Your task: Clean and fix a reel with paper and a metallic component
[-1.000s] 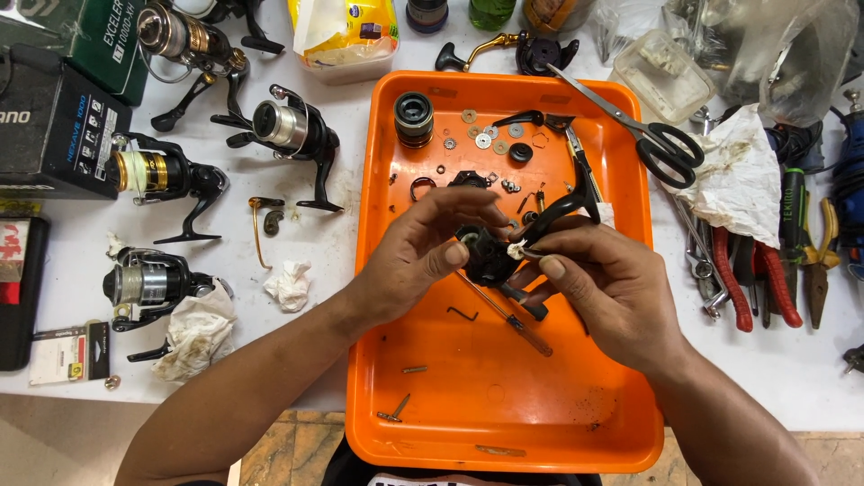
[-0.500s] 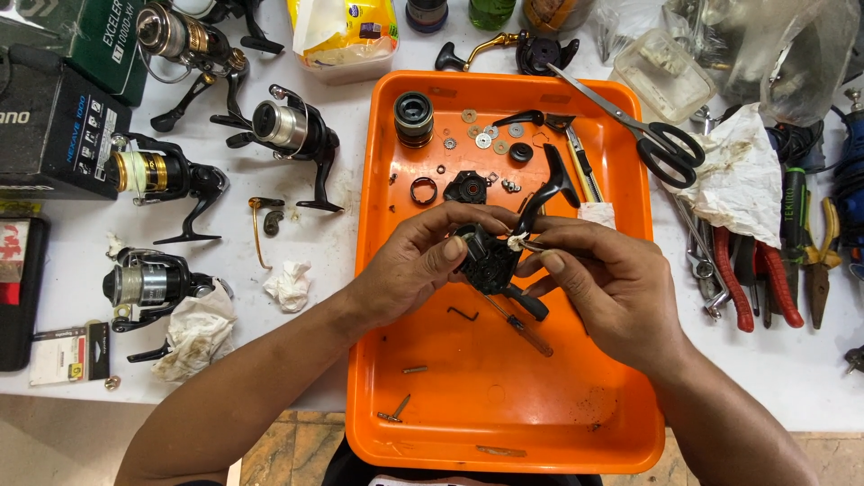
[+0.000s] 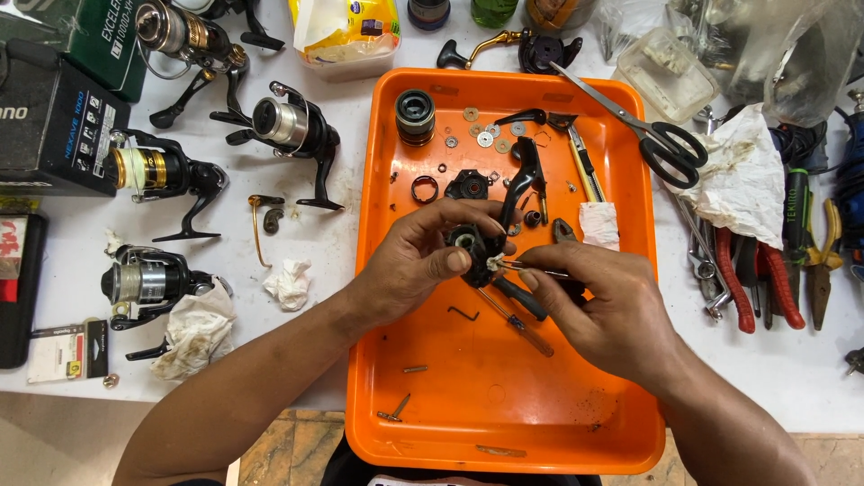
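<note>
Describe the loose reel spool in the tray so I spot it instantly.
Start at the orange plastic tray on the white table. In its top-left corner, above the left hand, stands the black cylindrical spool. Unlike the small flat washers beside it, it is tall, drum-shaped and gold-banded.

reels left of tray | scissors, pliers right

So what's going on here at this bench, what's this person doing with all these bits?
A person is working on a small black fishing reel body over an orange tray. The left hand grips the reel body, while the right hand holds a thin tool with a bit of white wadding at its tip against it. Loose washers, a spool and screws lie in the tray. Whole reels, scissors and pliers sit around it.
</note>
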